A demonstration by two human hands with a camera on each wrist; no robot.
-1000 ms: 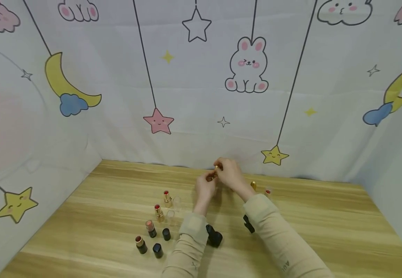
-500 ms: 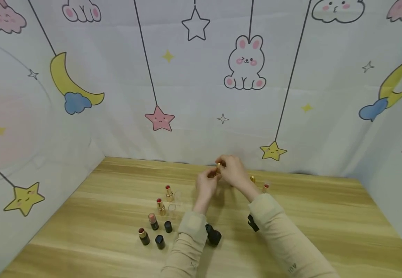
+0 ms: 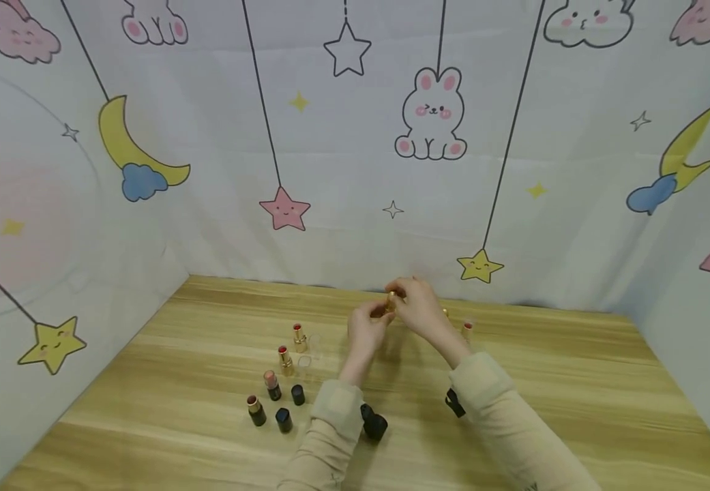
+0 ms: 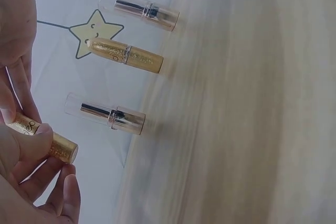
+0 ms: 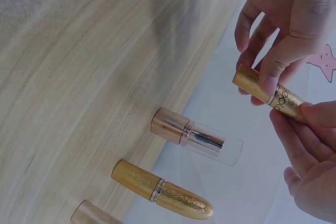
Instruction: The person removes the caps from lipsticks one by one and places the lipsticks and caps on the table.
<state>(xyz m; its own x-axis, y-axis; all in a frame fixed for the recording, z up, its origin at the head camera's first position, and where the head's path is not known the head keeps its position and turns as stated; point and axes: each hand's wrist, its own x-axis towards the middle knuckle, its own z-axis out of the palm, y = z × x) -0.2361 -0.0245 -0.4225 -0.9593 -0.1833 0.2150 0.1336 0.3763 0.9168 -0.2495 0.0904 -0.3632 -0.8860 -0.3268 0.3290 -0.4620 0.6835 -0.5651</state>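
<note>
Both hands meet near the back edge of the table, on one closed gold glitter lipstick with dark lettering. My left hand grips its base between thumb and fingers. My right hand pinches the other end, the cap. In the left wrist view the lipstick is tilted and clear of the wooden tabletop. Beside the hands stand a gold bullet-shaped lipstick and a clear-capped lipstick tube; a second clear-capped tube stands farther along.
Left of my forearms stand uncapped lipsticks in gold and black tubes, with black caps and clear caps beside them. Black objects show by both sleeves. A patterned white cloth hangs behind the table.
Both hands have shifted slightly to the right, still holding the gold lipstick. The right forearm has moved a little to the right. The head view has tilted slightly.
</note>
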